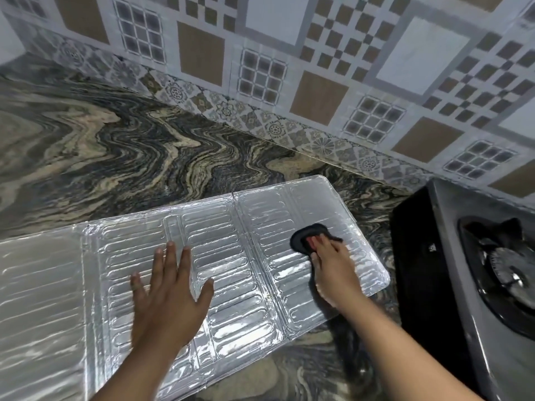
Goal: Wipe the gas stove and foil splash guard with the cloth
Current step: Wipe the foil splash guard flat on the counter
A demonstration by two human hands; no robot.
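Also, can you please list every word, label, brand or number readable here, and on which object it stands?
None can be read.
Small pale mark on the black glass top of the grey gas stove: too small and blurred to read.
Silver embossed foil splash guard: no text.

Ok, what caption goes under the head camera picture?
Left hand steadies the foil splash guard flat on the countertop; right hand wipes with a dark cloth.

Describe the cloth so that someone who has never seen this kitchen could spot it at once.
Start from the silver foil splash guard lying flat on the swirled stone counter, left of the gas stove. On its rightmost panel, the right hand presses down on the cloth. It is the only dark, soft thing on the shiny foil.
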